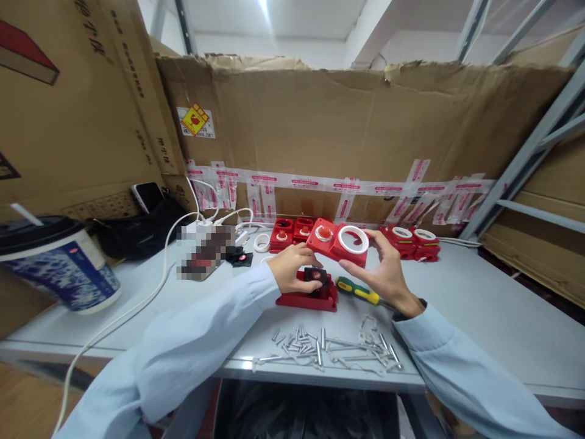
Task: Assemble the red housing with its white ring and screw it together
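Observation:
My right hand (386,271) grips a red plastic housing (339,242) with a white ring and a red button, held just above the table. My left hand (292,268) is curled, its fingers pinching a small black part (316,275) that sits on a red base plate (307,299) lying flat on the table. The housing hovers just above and behind that base plate.
A green-and-yellow screwdriver (357,291) lies beside the base plate. Several metal pins and screws (329,349) are scattered near the grey table's front edge (479,317). More red housings (414,242) stand at the back against a taped cardboard wall. A paper cup (59,262) and white cables stand at left.

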`<state>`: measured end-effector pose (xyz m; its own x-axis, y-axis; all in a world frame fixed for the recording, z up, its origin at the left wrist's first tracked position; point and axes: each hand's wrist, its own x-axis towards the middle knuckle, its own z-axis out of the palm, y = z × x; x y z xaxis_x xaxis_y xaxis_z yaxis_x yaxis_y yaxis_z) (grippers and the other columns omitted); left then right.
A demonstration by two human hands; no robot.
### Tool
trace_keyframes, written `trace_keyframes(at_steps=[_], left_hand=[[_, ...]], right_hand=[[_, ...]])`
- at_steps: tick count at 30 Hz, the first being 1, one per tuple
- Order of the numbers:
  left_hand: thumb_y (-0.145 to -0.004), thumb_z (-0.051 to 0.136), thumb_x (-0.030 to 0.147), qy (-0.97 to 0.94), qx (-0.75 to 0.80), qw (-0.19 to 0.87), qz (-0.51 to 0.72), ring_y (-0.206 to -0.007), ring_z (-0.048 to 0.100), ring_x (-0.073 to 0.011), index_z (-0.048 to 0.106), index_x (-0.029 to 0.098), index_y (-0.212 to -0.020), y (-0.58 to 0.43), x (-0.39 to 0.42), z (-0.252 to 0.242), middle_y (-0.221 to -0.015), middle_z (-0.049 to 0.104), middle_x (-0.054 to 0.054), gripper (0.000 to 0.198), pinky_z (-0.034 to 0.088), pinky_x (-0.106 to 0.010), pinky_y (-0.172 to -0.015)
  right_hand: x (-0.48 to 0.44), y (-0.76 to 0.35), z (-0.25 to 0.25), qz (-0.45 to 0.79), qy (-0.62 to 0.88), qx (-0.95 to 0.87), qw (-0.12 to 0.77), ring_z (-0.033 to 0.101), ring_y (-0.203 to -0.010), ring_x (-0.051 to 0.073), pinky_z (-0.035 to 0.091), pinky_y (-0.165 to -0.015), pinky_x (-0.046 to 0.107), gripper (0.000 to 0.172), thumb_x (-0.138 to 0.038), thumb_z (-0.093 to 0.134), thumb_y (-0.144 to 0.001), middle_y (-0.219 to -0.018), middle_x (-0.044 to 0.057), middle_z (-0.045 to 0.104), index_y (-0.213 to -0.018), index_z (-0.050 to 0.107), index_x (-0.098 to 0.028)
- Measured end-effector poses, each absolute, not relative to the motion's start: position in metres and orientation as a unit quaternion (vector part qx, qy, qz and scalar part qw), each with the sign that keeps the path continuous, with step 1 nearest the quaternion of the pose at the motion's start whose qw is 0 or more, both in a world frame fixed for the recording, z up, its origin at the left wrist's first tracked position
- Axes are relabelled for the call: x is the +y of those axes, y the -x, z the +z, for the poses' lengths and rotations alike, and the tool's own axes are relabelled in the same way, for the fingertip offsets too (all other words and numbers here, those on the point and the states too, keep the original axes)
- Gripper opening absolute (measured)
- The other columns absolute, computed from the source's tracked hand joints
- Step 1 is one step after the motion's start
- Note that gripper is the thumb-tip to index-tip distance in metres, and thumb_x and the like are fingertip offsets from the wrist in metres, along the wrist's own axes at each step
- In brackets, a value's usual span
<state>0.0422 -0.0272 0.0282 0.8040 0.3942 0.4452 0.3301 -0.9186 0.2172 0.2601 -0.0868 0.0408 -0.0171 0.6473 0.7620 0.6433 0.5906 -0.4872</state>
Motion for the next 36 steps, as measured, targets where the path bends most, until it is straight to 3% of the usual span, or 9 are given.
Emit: trace_keyframes(at_steps=[36], left_hand=[[-0.074,0.063,0.035,-0.944,0.178,0.086,0.265,-0.101,0.06,-0.0242,0.066,0.013,-0.099,-0.0417,-0.0246,0.0234,-0.104,0.067,-0.012,0.033,0.046,-0.038,-0.092]], right_hand=[[-0.0868,-0.2603,0.04,-0.001,0.449,-0.718,0.531,0.058,-0.088,0.022,0.048,-0.081,0.038,0.056,-0.036,0.078,-0.061,-0.1,0.008,0.061,-0.107,0.053,-0.018]])
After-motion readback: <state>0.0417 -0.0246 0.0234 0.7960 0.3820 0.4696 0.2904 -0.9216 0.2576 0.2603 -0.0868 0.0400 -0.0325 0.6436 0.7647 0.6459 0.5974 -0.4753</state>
